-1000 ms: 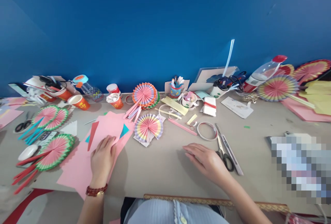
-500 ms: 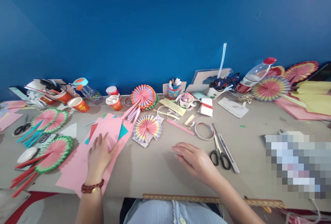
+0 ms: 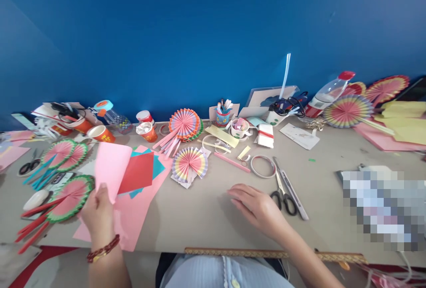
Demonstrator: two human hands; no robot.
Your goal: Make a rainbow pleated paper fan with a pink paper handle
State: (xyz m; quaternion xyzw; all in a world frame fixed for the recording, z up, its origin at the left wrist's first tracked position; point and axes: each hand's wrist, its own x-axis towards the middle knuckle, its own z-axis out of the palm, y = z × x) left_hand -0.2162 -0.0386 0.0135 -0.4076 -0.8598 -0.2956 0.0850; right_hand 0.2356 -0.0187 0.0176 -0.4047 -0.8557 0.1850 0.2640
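Note:
My left hand [image 3: 98, 210] grips a pink paper sheet [image 3: 111, 168] by its lower edge and holds it lifted off the paper stack. Under it lie a red sheet [image 3: 138, 172], a teal sheet [image 3: 159, 168] and a larger pink sheet [image 3: 133, 219] on the table. My right hand [image 3: 258, 206] rests flat on the grey table [image 3: 199, 212], fingers stretched out, holding nothing. Black-handled scissors [image 3: 282, 195] lie just right of it.
Folded paper fans [image 3: 189, 161] [image 3: 69, 192] [image 3: 63, 152] lie around the stack. Orange cups [image 3: 146, 131], a tape ring [image 3: 262, 166], a pen cup [image 3: 222, 117] and a bottle [image 3: 328, 92] line the back by the blue wall. Yellow and pink sheets [image 3: 402, 130] sit far right.
My left hand has moved left and lifted the top pink sheet, which uncovers the red and teal sheets. My right hand has barely shifted.

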